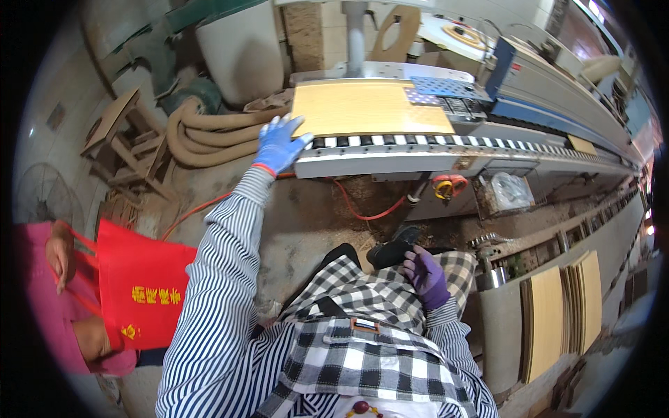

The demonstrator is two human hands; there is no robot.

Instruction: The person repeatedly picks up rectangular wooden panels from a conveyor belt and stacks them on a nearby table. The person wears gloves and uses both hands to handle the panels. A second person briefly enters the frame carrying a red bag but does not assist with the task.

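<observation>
My left hand, in a blue work glove, lies against the left end of a wood-grain panel. Its fingers are spread along that end, with the thumb by the near corner. The panel lies flat on what looks like an edge-banding machine, its near side along a row of black-and-white track pads. A blue perforated plate sits by the panel's far right part. In a purple glove, my right hand hangs above my checked apron, fingers loosely bent and nothing visible in them.
To my right, panels stand on edge on a belt conveyor. A person in pink with a red bag is at my left. Ribbed hoses and a wooden stool stand beyond. A red air hose crosses the floor.
</observation>
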